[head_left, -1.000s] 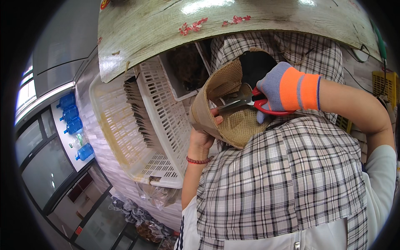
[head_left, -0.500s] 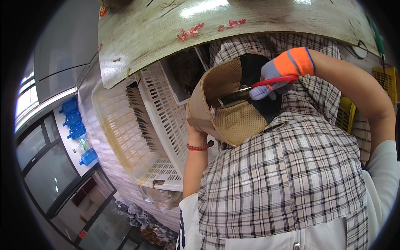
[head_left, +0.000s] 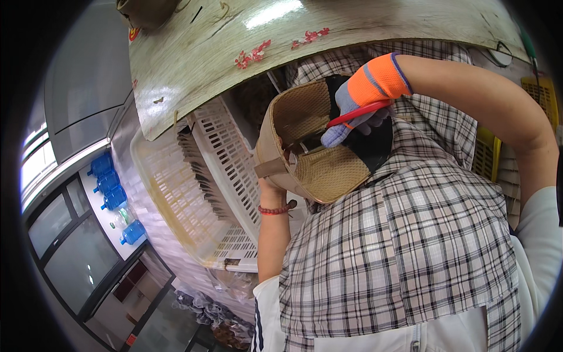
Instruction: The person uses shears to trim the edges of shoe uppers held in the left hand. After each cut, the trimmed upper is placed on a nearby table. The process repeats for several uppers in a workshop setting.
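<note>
A pale, wood-patterned surface (head_left: 193,76) with red blossom prints spans the top of the view, beyond the person's black-and-beige plaid garment (head_left: 446,246). At the left stands a white, slotted plastic basket (head_left: 245,232), a row of greyish-brown pieces (head_left: 199,170) inside. Between basket and garment is a tan, bowl-shaped fabric piece (head_left: 331,173) — dimpled lining, black panel at its right — its opening turned upward. The bare left hand (head_left: 271,186) holds its left wall, mostly hidden behind it. The right hand (head_left: 355,97), in a grey-and-orange knitted glove, lies over the piece's right side, closed around red-handled metal scissors (head_left: 375,107) — blades pointing left into the opening, contact with the fabric unclear.
</note>
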A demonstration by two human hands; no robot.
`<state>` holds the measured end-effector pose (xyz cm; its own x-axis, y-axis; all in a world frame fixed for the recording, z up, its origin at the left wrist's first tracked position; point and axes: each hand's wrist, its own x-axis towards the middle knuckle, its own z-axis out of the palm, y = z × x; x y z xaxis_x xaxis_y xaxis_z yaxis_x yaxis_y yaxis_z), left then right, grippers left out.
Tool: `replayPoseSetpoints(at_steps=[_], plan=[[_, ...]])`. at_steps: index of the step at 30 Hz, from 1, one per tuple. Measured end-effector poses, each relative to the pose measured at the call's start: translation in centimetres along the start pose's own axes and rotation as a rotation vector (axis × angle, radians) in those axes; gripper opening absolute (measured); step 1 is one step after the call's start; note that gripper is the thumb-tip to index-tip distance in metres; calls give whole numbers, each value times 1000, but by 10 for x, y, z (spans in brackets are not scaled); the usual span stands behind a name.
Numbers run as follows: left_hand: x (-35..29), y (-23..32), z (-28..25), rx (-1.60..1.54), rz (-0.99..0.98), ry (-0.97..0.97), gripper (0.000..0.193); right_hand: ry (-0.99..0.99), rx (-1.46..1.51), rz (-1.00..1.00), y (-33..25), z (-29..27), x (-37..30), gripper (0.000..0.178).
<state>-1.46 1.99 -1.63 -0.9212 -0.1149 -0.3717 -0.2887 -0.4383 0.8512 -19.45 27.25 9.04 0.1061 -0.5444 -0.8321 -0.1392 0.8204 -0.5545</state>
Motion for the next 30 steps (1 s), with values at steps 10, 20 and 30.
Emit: replayPoseSetpoints(at_steps=[10,20,30], plan=[[5,-12,-14,-324,-42,-110,34,164,-109,-146,40,42,4,83],[25,-13,11,-136,17,-127,42,-358,521,-413,115,33,4,102],[28,-12,14,-144,35,-68,48,-179,173,-286,75,-5,5,87]])
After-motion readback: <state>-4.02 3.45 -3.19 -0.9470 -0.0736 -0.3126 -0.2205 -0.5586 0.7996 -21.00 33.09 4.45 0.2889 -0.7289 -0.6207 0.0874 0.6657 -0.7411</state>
